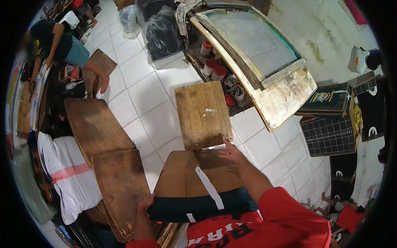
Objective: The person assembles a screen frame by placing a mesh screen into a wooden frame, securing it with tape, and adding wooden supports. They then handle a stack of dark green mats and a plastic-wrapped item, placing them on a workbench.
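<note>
In front of my body lies a brown wooden board [178,175] with a dark green cloth [182,208] around its near end. A long white strip [210,188] runs over the board and onto the cloth. At the left edge of the cloth, my left hand [145,203] is closed on it, its fingertips partly hidden. My right hand [231,152] is open, fingers spread, over the board's far right corner. Just beyond those fingers is a lighter wooden stool-like top [201,115] with a small white patch.
Two brown boards [97,128] and a white cloth bundle [68,171] stand at the left. A framed screen [256,45] rests on a stained table at far right, near red-lidded jars [209,66]. Dark gridded boards [328,134] are stacked right. Another person [62,43] bends at far left.
</note>
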A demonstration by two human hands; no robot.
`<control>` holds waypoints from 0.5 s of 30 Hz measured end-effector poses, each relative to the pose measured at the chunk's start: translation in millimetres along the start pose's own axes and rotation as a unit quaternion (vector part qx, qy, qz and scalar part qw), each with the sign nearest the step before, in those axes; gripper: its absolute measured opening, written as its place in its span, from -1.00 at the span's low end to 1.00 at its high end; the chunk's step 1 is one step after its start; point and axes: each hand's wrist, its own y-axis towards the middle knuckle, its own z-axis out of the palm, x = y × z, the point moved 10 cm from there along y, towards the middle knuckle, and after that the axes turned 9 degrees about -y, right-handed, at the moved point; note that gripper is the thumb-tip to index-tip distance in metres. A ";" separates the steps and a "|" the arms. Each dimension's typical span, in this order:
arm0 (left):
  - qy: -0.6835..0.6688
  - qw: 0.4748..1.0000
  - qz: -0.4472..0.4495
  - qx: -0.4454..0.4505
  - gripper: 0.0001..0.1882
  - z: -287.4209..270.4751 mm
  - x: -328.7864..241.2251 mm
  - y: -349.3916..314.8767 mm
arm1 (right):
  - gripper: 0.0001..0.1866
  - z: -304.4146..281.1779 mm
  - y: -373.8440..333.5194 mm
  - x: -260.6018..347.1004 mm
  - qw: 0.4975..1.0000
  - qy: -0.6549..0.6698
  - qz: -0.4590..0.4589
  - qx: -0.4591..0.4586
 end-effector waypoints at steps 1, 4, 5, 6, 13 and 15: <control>-0.009 1.000 -0.022 0.011 -0.27 2.6 0.7 -3.9 | 0.05 22.9 16.5 -0.8 0.995 0.095 0.010 -0.010; -0.067 0.997 -0.034 0.034 -0.30 8.9 -9.2 -17.0 | -0.11 46.2 35.9 -0.2 0.967 0.239 0.008 -0.084; -0.078 0.996 -0.028 0.041 -0.30 9.6 -13.8 -19.9 | -0.17 45.2 33.6 1.8 0.964 0.252 0.002 -0.080; -0.064 0.997 -0.018 0.037 -0.29 7.8 -17.7 -21.8 | -0.23 40.3 32.1 5.0 0.961 0.260 0.005 -0.096; -0.043 0.998 -0.020 0.031 -0.24 5.8 -2.2 -2.4 | -0.53 -66.2 23.0 36.6 0.950 0.236 -0.068 -0.195; -0.018 0.999 -0.011 0.026 -0.23 4.4 -1.1 9.0 | -0.50 -118.0 22.2 47.5 0.951 0.204 -0.105 -0.206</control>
